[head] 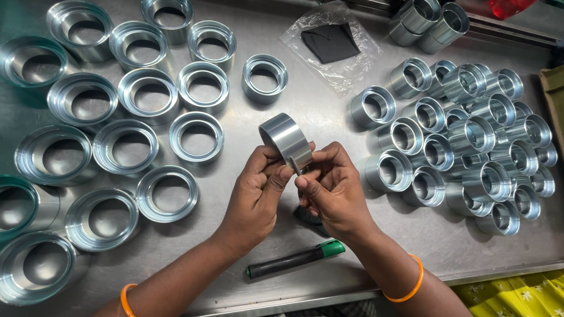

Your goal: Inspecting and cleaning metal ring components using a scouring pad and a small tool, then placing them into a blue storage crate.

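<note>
Two hands over grey metal worktable (329, 111) | left: upright rings (147, 94); far right: heaped sleeves (470, 147); far: plastic bag (332, 44); near: green-capped marker (294, 259) | left hand (255, 194) fingers closed on metal ring (286, 140), centre | right hand (335, 188) pinches small tool (294, 167) against ring's rim

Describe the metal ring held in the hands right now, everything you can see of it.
The metal ring is a short, hollow cylinder of bright, machined-looking silver metal, smooth and reflective outside. It is held above the steel table, tilted with its open bore facing up and left. The left hand pinches its lower edge, thumb on the rim. The right hand touches the same edge with a thin tool, seemingly pressed against the rim. No dents or marks are visible.
</note>
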